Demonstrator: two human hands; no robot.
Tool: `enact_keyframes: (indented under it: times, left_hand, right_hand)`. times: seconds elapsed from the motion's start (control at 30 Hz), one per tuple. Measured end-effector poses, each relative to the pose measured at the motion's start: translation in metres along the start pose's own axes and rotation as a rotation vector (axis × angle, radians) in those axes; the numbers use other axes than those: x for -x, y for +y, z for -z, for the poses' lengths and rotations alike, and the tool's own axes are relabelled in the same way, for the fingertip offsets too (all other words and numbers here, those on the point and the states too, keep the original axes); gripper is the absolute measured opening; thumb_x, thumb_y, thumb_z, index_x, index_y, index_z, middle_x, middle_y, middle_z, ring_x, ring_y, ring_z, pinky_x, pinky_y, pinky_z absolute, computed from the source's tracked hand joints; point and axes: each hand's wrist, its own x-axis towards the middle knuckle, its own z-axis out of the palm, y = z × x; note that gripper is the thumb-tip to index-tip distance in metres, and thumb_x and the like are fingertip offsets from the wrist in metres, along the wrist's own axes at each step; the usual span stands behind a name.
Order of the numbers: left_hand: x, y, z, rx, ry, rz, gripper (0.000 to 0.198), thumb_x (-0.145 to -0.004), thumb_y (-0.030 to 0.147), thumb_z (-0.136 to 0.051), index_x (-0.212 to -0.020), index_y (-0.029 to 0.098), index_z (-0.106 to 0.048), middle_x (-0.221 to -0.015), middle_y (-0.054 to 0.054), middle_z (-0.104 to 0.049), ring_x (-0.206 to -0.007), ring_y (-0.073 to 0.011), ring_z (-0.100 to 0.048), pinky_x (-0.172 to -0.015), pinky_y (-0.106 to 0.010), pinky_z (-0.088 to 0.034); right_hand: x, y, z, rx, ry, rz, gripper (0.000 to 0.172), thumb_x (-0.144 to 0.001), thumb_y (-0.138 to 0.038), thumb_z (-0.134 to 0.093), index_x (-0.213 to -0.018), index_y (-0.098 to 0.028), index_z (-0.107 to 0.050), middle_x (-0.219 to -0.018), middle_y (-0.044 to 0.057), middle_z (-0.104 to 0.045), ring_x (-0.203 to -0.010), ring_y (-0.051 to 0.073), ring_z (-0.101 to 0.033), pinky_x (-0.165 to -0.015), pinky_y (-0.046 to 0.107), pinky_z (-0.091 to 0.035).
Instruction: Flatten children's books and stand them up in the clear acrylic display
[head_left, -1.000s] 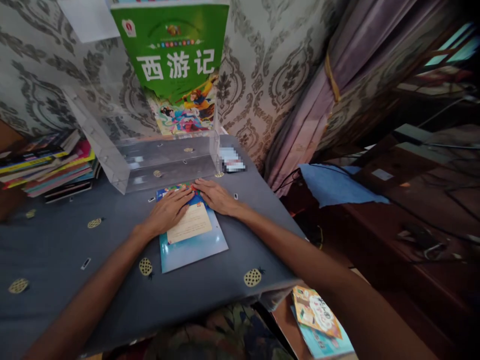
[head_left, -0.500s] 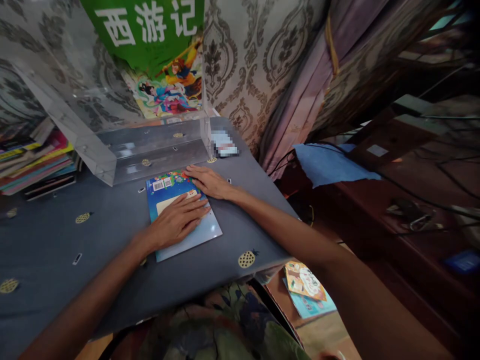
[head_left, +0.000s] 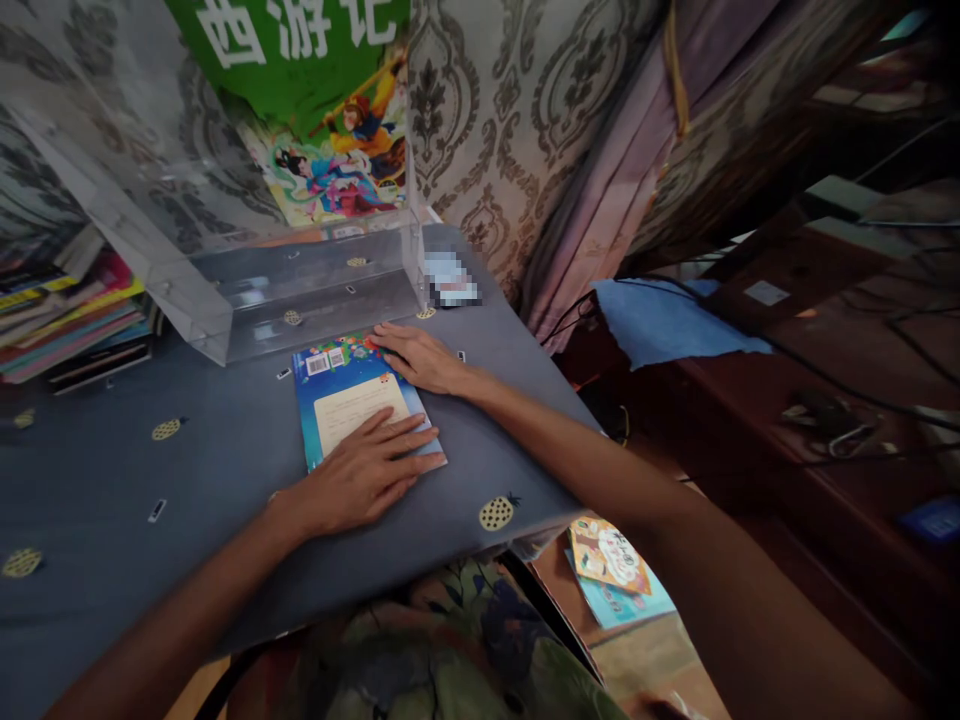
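Observation:
A thin blue book (head_left: 306,395) lies flat on the grey-blue tablecloth (head_left: 225,510), a barcode and a cream text panel facing up. Across its near edge rests my left hand (head_left: 371,465), palm down with the fingers stretched and slightly apart, hiding the lower part of the cover. My right hand (head_left: 420,358) lies flat at the far right corner, its fingertips touching the colourful printed border. Both hands are open and neither grips the book.
Behind the book stands a clear acrylic stand (head_left: 210,320) with a green picture book (head_left: 330,110) upright at its back. Stacked books (head_left: 82,310) sit at the left. A pixelated item (head_left: 452,280) lies right of the stand. More booklets (head_left: 615,570) lie below the table's right edge.
My left hand has slid toward me and slightly right, down to the book's near edge, uncovering more of the cream panel. My right hand stays at the far corner.

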Motion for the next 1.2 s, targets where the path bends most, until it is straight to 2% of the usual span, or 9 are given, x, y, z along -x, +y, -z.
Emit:
enact_keyframes:
  times: [0.07, 0.27, 0.57, 0.7, 0.8, 1.0, 1.1, 1.2]
  left_hand:
    - [0.001, 0.001, -0.002, -0.018, 0.007, 0.009, 0.044, -0.103, 0.023, -0.035, -0.144, 0.03, -0.051, -0.154, -0.002, -0.048, -0.148, -0.0204, -0.034, -0.123, -0.052, -0.024]
    - [0.007, 0.008, -0.004, -0.077, -0.026, 0.025, 0.046, -0.104, 0.024, -0.035, -0.149, 0.028, -0.043, -0.157, -0.003, -0.044, -0.15, -0.0203, -0.031, -0.123, -0.048, -0.024]
    - [0.028, 0.014, -0.007, -0.108, -0.011, 0.047, 0.046, -0.105, 0.029, -0.035, -0.151, 0.025, -0.038, -0.158, -0.005, -0.042, -0.15, -0.0205, -0.03, -0.124, -0.047, -0.021]
    - [0.039, 0.014, -0.008, -0.092, -0.024, 0.086, 0.052, -0.105, 0.041, -0.038, -0.154, 0.025, -0.033, -0.161, -0.005, -0.036, -0.152, -0.0217, -0.025, -0.125, -0.048, -0.019]
    - [0.046, 0.012, -0.006, -0.052, -0.035, 0.13, 0.065, -0.102, 0.055, -0.038, -0.158, 0.026, -0.022, -0.163, -0.006, -0.031, -0.153, -0.0226, -0.021, -0.126, -0.048, -0.016]
    - [0.059, -0.009, 0.003, -0.001, -0.024, 0.246, 0.082, -0.098, 0.063, -0.037, -0.16, 0.026, 0.001, -0.167, -0.009, -0.018, -0.154, -0.0234, -0.014, -0.126, -0.049, -0.011]
    - [0.064, -0.029, 0.004, -0.027, 0.006, 0.312, 0.08, -0.1, 0.061, -0.035, -0.16, 0.025, 0.004, -0.167, -0.01, -0.013, -0.155, -0.0244, -0.01, -0.126, -0.051, -0.011]
    - [0.065, -0.051, 0.004, -0.068, 0.034, 0.386, 0.077, -0.101, 0.061, -0.031, -0.161, 0.023, 0.0, -0.167, -0.012, -0.013, -0.155, -0.0256, -0.008, -0.125, -0.052, -0.009]
  right_hand:
    - [0.001, 0.001, -0.001, -0.001, 0.013, 0.002, 0.045, -0.1, -0.026, -0.043, -0.144, -0.017, -0.051, -0.153, 0.01, -0.048, -0.146, 0.024, -0.038, -0.12, 0.049, -0.033]
    - [0.003, 0.001, -0.001, 0.018, 0.027, 0.019, 0.053, -0.098, -0.039, -0.051, -0.144, -0.014, -0.051, -0.153, 0.015, -0.047, -0.146, 0.027, -0.039, -0.119, 0.051, -0.034]
    - [0.004, -0.003, 0.0, 0.067, 0.022, 0.022, 0.053, -0.099, -0.04, -0.048, -0.143, -0.011, -0.052, -0.151, 0.017, -0.049, -0.145, 0.028, -0.04, -0.119, 0.051, -0.035]
    - [0.005, -0.002, 0.0, 0.075, 0.023, 0.03, 0.053, -0.099, -0.041, -0.046, -0.144, -0.014, -0.051, -0.151, 0.016, -0.049, -0.145, 0.028, -0.04, -0.118, 0.051, -0.036]
    - [0.005, -0.001, 0.0, 0.084, 0.016, 0.022, 0.053, -0.099, -0.042, -0.047, -0.145, -0.016, -0.05, -0.153, 0.015, -0.047, -0.145, 0.028, -0.04, -0.118, 0.053, -0.036]
    - [0.005, 0.0, -0.001, 0.089, 0.008, 0.015, 0.054, -0.099, -0.043, -0.047, -0.146, -0.018, -0.05, -0.152, 0.013, -0.049, -0.145, 0.028, -0.04, -0.118, 0.052, -0.036]
    - [0.004, -0.001, 0.0, 0.093, 0.005, 0.012, 0.054, -0.099, -0.043, -0.046, -0.146, -0.016, -0.049, -0.152, 0.014, -0.048, -0.145, 0.028, -0.039, -0.119, 0.051, -0.036]
    - [0.004, -0.001, -0.001, 0.099, -0.002, 0.002, 0.054, -0.099, -0.042, -0.047, -0.146, -0.016, -0.05, -0.153, 0.015, -0.047, -0.145, 0.027, -0.039, -0.119, 0.051, -0.035]
